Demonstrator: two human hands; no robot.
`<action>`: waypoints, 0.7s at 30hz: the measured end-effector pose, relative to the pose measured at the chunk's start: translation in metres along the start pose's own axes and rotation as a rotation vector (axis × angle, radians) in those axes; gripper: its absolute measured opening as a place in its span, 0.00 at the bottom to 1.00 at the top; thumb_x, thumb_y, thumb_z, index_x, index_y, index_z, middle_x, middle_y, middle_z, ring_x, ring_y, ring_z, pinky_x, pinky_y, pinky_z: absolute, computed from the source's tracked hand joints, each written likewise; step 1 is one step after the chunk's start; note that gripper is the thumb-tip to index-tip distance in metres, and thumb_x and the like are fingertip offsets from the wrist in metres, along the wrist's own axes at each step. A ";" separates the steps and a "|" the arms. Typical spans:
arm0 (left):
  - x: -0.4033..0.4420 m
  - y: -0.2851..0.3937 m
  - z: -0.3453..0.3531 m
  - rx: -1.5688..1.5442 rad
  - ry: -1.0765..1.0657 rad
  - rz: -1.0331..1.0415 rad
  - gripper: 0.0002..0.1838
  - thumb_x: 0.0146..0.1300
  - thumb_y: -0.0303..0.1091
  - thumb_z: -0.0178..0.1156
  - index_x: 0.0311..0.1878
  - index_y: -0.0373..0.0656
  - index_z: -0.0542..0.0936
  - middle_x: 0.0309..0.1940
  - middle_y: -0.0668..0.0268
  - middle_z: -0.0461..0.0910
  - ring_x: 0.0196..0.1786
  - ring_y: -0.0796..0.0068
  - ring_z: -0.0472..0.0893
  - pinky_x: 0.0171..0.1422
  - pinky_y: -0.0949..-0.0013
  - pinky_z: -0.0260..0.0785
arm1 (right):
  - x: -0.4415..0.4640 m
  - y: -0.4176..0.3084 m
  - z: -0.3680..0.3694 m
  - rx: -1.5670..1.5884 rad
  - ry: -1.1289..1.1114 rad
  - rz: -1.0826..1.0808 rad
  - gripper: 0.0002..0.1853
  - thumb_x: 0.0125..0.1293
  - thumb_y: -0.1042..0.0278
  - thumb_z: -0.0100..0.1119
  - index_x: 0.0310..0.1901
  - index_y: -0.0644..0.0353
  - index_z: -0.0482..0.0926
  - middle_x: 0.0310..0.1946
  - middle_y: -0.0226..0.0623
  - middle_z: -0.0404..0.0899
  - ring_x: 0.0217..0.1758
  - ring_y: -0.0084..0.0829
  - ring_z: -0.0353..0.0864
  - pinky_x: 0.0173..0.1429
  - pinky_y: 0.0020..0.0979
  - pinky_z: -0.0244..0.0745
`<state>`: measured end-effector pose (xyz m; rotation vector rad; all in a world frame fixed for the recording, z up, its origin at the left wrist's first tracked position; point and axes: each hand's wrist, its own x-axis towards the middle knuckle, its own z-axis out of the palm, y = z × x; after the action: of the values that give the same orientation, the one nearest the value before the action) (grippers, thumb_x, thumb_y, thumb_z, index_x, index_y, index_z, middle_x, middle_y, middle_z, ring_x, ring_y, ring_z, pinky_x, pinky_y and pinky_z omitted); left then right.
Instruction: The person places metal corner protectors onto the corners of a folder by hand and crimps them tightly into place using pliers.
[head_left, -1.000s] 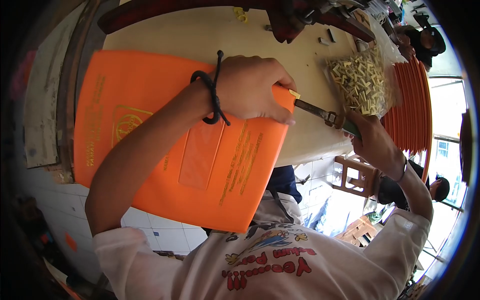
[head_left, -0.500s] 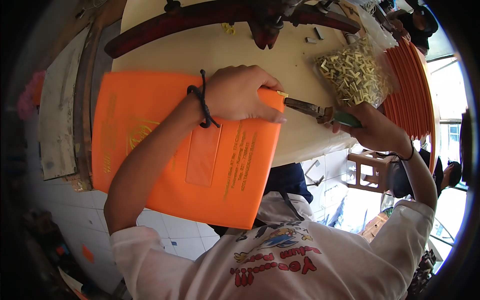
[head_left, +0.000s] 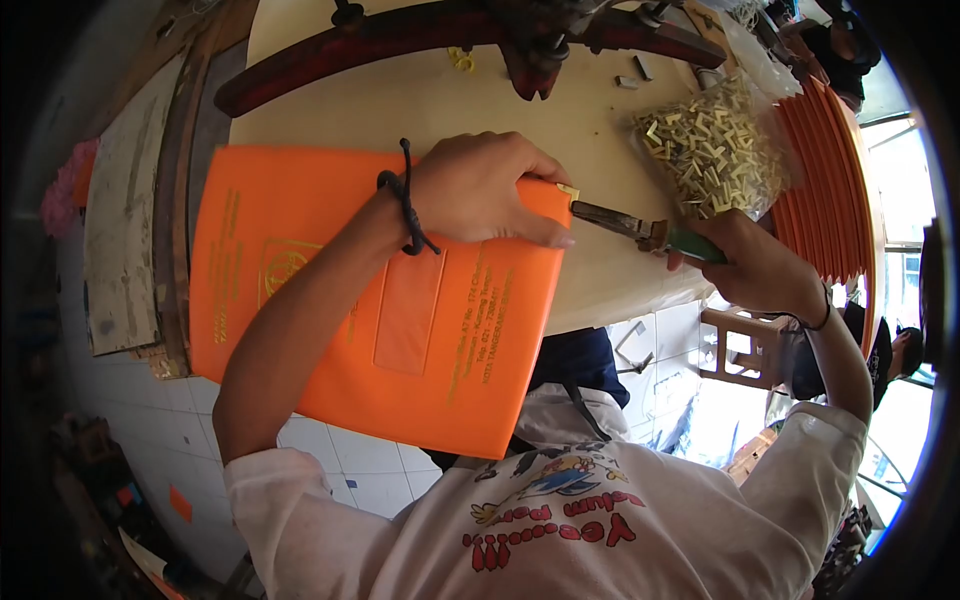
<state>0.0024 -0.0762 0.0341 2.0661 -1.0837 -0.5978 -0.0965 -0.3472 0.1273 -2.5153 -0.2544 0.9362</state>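
Observation:
An orange folder (head_left: 480, 400) with gold print and a clear window lies partly on the table and partly over its front edge. My left hand (head_left: 485, 185) grips it near the far right corner, thumb on top. On that corner sits a small gold metal corner piece (head_left: 569, 191). My right hand (head_left: 755, 262) is closed around pliers (head_left: 690, 243) with green handles. Their jaws point left and meet the folder's corner at the metal piece. Whether the jaws are clamped tight on it is too small to tell.
A clear plastic bag (head_left: 715, 145) full of gold metal corners lies beyond my right hand. Beside it stands a stack of orange folders (head_left: 825, 180). A dark red metal frame (head_left: 400, 45) spans the table's far side. A wooden stool (head_left: 740, 345) and another person (head_left: 835, 55) are at right.
Hardly anything differs. The whole view has shifted slightly, while both hands, the folder and the pliers keep the same positions relative to one another.

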 end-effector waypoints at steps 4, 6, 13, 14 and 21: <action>-0.001 0.001 -0.001 0.011 0.006 0.001 0.32 0.53 0.56 0.71 0.51 0.35 0.83 0.44 0.58 0.86 0.48 0.64 0.83 0.57 0.66 0.71 | 0.003 0.011 0.007 -0.036 0.064 -0.130 0.18 0.56 0.87 0.46 0.44 0.65 0.81 0.36 0.45 0.86 0.39 0.40 0.87 0.46 0.37 0.80; -0.002 0.002 -0.001 0.017 0.003 -0.004 0.33 0.53 0.56 0.71 0.51 0.35 0.83 0.44 0.58 0.86 0.48 0.64 0.83 0.57 0.66 0.71 | 0.002 0.016 0.016 -0.066 0.119 -0.093 0.18 0.56 0.87 0.46 0.45 0.66 0.81 0.36 0.46 0.86 0.40 0.40 0.87 0.46 0.36 0.80; 0.000 -0.003 0.001 0.027 0.010 0.013 0.34 0.53 0.57 0.71 0.52 0.35 0.83 0.45 0.57 0.86 0.49 0.63 0.83 0.58 0.66 0.71 | 0.003 0.016 0.026 -0.151 0.212 -0.072 0.19 0.55 0.88 0.45 0.46 0.67 0.81 0.35 0.49 0.85 0.38 0.46 0.87 0.47 0.38 0.81; 0.000 -0.003 0.001 0.029 0.012 0.013 0.35 0.53 0.57 0.71 0.53 0.35 0.83 0.46 0.57 0.85 0.50 0.63 0.83 0.58 0.66 0.71 | 0.004 0.016 0.027 -0.139 0.211 -0.065 0.19 0.54 0.88 0.45 0.46 0.68 0.81 0.35 0.50 0.85 0.38 0.47 0.86 0.47 0.38 0.80; 0.000 -0.003 0.002 0.036 0.002 -0.001 0.36 0.52 0.59 0.71 0.54 0.38 0.83 0.48 0.58 0.85 0.52 0.62 0.83 0.59 0.65 0.72 | 0.004 0.012 0.032 -0.157 0.231 -0.005 0.20 0.53 0.90 0.46 0.46 0.70 0.81 0.34 0.52 0.85 0.43 0.47 0.86 0.51 0.39 0.79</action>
<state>0.0029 -0.0761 0.0311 2.0977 -1.1002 -0.5803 -0.1146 -0.3453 0.0979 -2.7363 -0.2704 0.6365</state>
